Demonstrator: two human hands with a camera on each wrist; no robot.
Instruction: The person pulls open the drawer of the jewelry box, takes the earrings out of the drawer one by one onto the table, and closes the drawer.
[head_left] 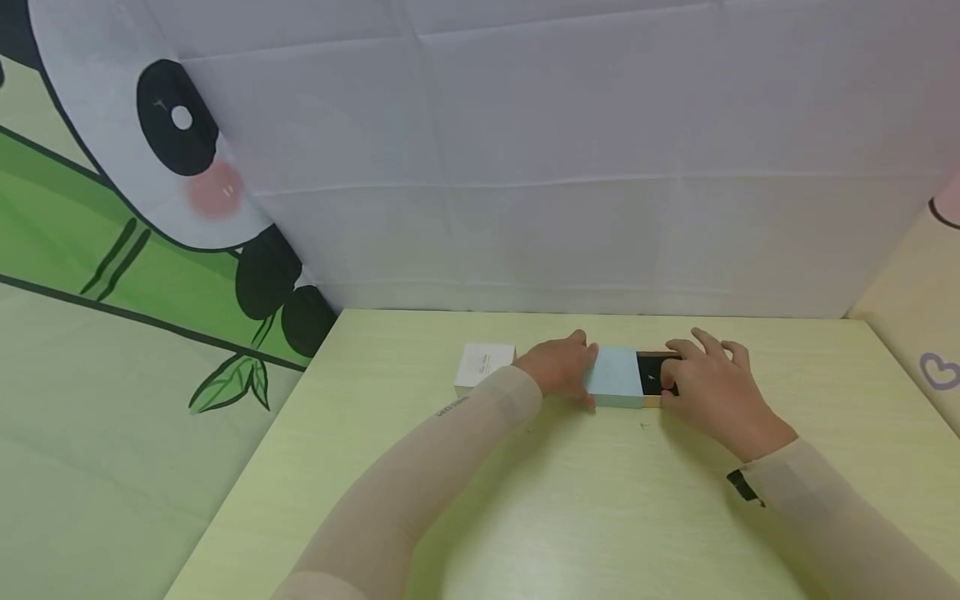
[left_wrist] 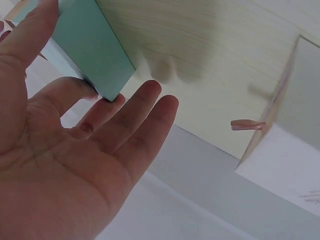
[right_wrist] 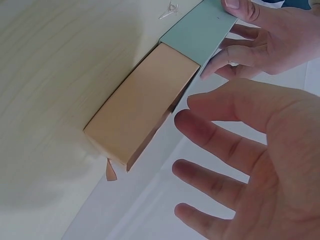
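A light teal box sleeve [head_left: 614, 377] lies toward the back of the table, its tan inner drawer [right_wrist: 141, 102] sticking out on the right. Black lining [head_left: 648, 372] with a small pale mark shows inside the drawer. My left hand [head_left: 557, 367] grips the sleeve at its left end, thumb on the near side and fingertips on the far side. Over the drawer's right end is my right hand [head_left: 714, 393], fingers spread. In the right wrist view its thumb and index tips are close together right beside the drawer's edge, with nothing seen between them.
A white box [head_left: 483, 364] with small print stands left of my left hand; a ribbon tab [left_wrist: 247, 124] sticks out of its side. Another ribbon tab [right_wrist: 111, 170] hangs from the drawer's end. Behind the table [head_left: 585, 508] hangs a pale cloth [head_left: 562, 242].
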